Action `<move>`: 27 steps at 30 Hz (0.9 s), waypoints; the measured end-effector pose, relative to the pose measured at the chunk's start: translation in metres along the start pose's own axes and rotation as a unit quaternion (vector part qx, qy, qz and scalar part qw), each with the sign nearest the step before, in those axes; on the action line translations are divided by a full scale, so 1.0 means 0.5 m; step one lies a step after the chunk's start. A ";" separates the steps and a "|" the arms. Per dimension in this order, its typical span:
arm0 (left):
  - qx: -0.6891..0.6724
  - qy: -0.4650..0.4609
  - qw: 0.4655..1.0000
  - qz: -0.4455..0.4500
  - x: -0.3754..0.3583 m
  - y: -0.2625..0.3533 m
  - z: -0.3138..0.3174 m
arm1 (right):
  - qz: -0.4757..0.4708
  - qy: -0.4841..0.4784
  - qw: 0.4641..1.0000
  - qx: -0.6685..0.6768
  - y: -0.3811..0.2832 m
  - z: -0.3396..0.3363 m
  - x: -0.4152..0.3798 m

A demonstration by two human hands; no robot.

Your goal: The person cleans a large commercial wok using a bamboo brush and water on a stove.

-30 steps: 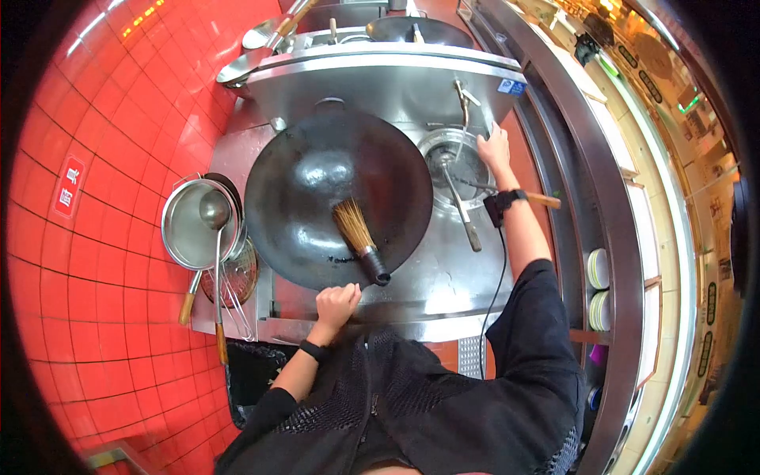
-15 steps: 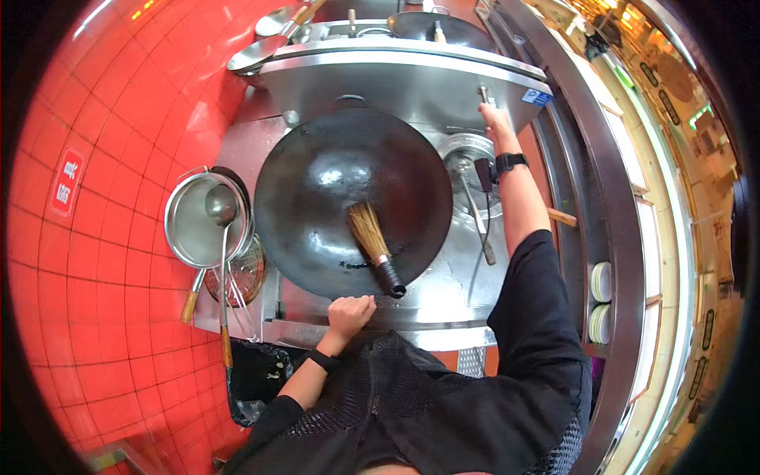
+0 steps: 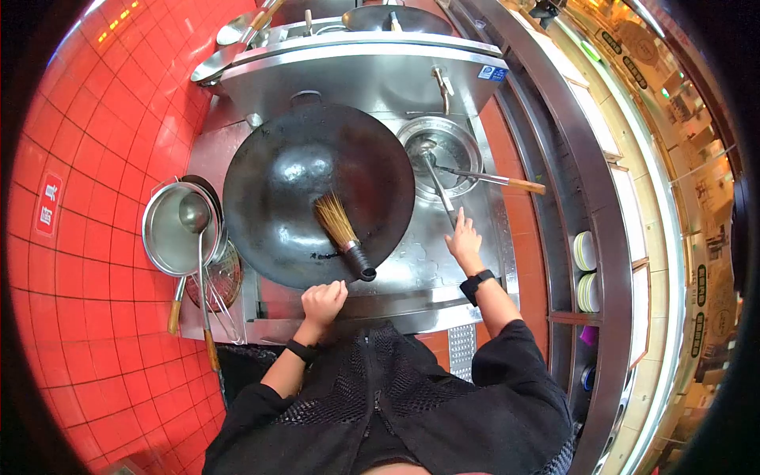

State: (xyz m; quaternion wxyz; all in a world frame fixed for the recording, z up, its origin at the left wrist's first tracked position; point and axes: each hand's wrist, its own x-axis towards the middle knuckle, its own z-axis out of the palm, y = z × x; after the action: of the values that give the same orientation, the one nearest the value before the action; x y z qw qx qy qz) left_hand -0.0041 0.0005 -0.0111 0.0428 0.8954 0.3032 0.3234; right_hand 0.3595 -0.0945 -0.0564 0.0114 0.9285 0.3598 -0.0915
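Note:
A large dark wok (image 3: pixel 277 226) sits on the steel stove top, with a loop handle on its far rim. My left hand (image 3: pixel 323 303) is closed at the near rim, opposite that handle; its grip point is hidden under the fingers. Inside the wok lies a bamboo wok brush (image 3: pixel 339 222), bristles toward the middle and dark handle toward me. My right hand (image 3: pixel 465 240) has its fingers spread at the handle end of a metal ladle (image 3: pixel 438 188). The ladle's bowl rests in a round water basin (image 3: pixel 473 154) right of the wok.
A wooden-handled utensil (image 3: pixel 522 185) crosses the basin. The tap (image 3: pixel 443 89) is on the steel backsplash (image 3: pixel 356 79). At left are a metal pot (image 3: pixel 162 237) with a ladle (image 3: pixel 195 215) in it and the red tiled wall (image 3: pixel 87 261). Plates (image 3: pixel 587 293) stand on the right shelf.
My right hand has left the tap and come back toward me to the ladle's handle. The view has shifted; my left hand stays at the wok's rim.

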 end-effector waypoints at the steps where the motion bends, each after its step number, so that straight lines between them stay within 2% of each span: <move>1: -0.001 -0.004 1.000 -0.003 -0.002 -0.001 0.001 | -0.011 0.030 0.999 -0.040 -0.003 0.021 0.019; 2: 0.003 -0.004 1.000 -0.003 -0.003 -0.002 0.002 | -0.022 0.062 0.995 -0.079 -0.009 0.028 0.034; 3: 0.004 -0.008 1.000 -0.007 -0.001 -0.002 0.003 | -0.032 0.136 0.985 -0.106 -0.013 0.035 0.042; 6: 0.008 -0.012 1.000 -0.015 -0.004 0.003 0.001 | 0.008 0.157 0.980 -0.121 -0.008 0.034 0.085; 7: 0.007 -0.007 1.000 -0.018 -0.002 0.003 0.000 | -0.005 0.199 0.971 -0.132 0.000 0.027 0.092; 10: 0.002 0.002 1.000 -0.029 0.000 0.007 0.001 | -0.026 0.212 0.967 -0.142 0.024 -0.008 0.118; 11: -0.001 0.002 1.000 -0.030 -0.004 0.009 0.001 | -0.025 0.188 0.978 -0.087 0.029 -0.033 0.121; 16: 0.020 -0.001 1.000 -0.023 -0.001 0.007 -0.001 | -0.032 0.144 0.989 0.008 0.061 -0.123 0.127; 18: 0.016 0.011 1.000 -0.022 0.000 0.006 0.000 | 0.016 0.117 0.991 0.071 0.065 -0.154 0.109; 20: 0.011 0.024 0.999 -0.022 0.001 0.006 0.003 | 0.007 0.141 0.987 0.076 0.098 -0.127 0.135; 21: 0.012 0.027 0.999 -0.021 0.000 0.006 0.004 | 0.069 0.041 0.968 0.239 0.107 -0.125 0.141; 22: 0.014 0.029 0.999 -0.019 -0.001 0.006 0.004 | 0.129 -0.062 0.908 0.393 0.114 -0.121 0.146; 23: 0.007 0.028 0.999 -0.024 0.001 0.008 0.002 | 0.126 -0.060 0.910 0.390 0.115 -0.123 0.145; 24: 0.006 0.030 0.999 -0.028 0.001 0.010 0.001 | 0.159 -0.130 0.822 0.531 0.117 -0.122 0.140; 25: 0.001 0.024 0.999 -0.031 0.000 0.011 -0.002 | 0.188 -0.196 0.705 0.655 0.119 -0.119 0.134; 26: -0.003 0.019 0.999 -0.033 0.001 0.011 -0.004 | 0.187 -0.196 0.706 0.654 0.117 -0.121 0.128; 27: -0.002 0.020 0.999 -0.033 -0.001 0.010 -0.004 | 0.214 -0.220 0.661 0.685 0.115 -0.122 0.121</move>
State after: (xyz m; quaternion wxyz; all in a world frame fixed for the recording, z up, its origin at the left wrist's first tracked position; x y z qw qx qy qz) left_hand -0.0030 -0.0042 -0.0083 0.0493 0.8781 0.3327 0.3403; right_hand 0.4515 -0.0915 -0.0098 -0.5297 0.6783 -0.0264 -0.5085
